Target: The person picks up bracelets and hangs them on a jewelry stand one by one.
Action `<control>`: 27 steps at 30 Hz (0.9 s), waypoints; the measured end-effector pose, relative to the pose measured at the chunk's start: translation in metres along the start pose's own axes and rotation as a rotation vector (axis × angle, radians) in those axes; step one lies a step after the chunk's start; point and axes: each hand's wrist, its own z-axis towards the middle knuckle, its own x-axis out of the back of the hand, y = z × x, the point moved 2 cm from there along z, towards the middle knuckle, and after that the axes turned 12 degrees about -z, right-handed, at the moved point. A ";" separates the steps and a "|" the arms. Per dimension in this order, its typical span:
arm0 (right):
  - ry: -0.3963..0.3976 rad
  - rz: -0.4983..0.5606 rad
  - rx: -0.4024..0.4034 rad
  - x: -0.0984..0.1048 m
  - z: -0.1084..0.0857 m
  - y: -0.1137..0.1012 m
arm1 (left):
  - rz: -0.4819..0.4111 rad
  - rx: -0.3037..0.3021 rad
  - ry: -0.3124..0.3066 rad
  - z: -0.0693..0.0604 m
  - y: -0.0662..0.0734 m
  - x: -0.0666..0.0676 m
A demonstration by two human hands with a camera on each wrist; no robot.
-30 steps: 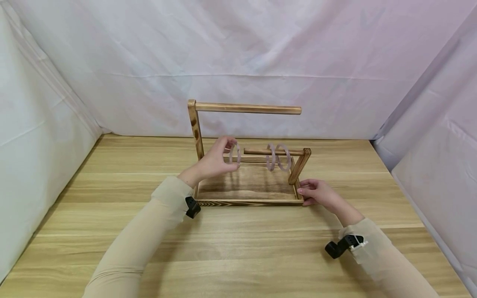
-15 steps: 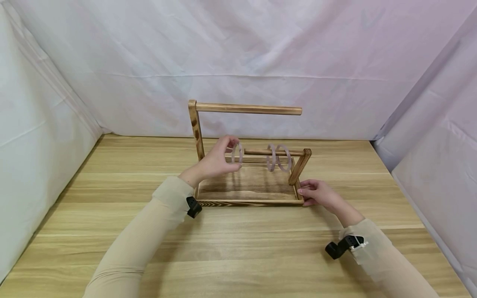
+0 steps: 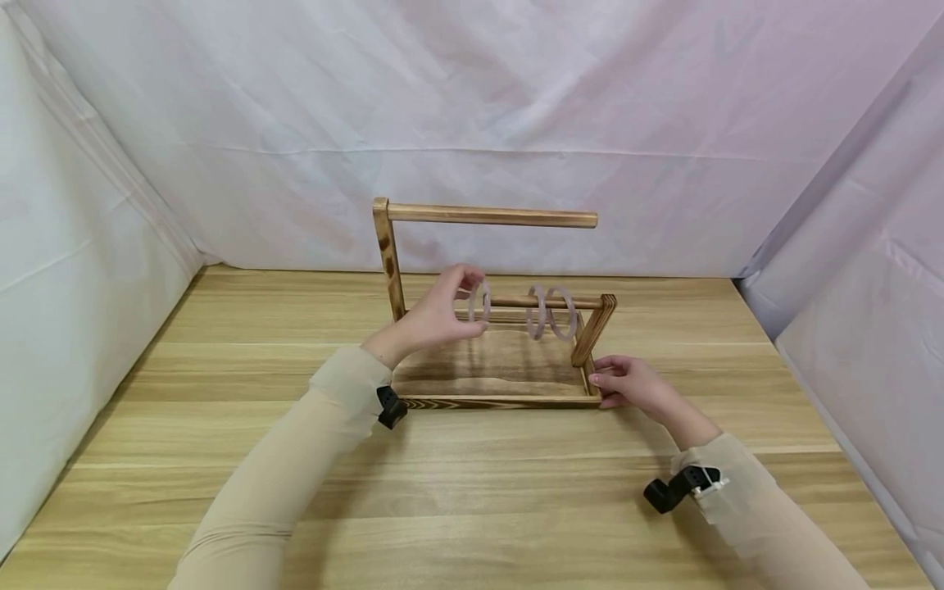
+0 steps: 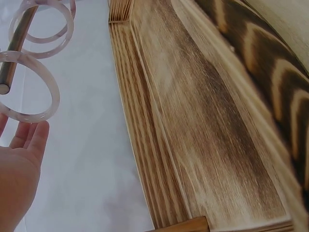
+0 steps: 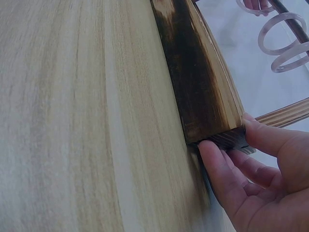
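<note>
My left hand point(image 3: 441, 311) pinches a pale, translucent bangle point(image 4: 52, 87) between thumb and fingers, at the free end of the lower rod point(image 3: 510, 301). In the left wrist view, the rod's tip appears within the bangle's opening. Farther right along this rod hang two more bangles, one left point(image 3: 541, 324) and one right point(image 3: 569, 329), slightly apart. The rod belongs to a scorched-wood stand point(image 3: 501, 402) with a shallow tray base. With thumb and fingers, my right hand point(image 5: 265, 174) grips the stand's near right corner.
Above and behind, the stand's longer upper rod point(image 3: 494, 215) extends right from a tall left post point(image 3: 388, 258). A short post point(image 3: 593, 329) carries the lower rod. The stand sits on a wood-grain table point(image 3: 487, 500), with white cloth point(image 3: 472, 106) hanging behind and at the sides.
My left hand has moved slightly right with its bangle, bringing it to the lower rod's free end. My right hand and the two hanging bangles have stayed in place.
</note>
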 end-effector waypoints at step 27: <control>-0.004 0.003 0.001 -0.001 -0.002 -0.003 | 0.026 0.004 -0.058 0.012 0.009 -0.011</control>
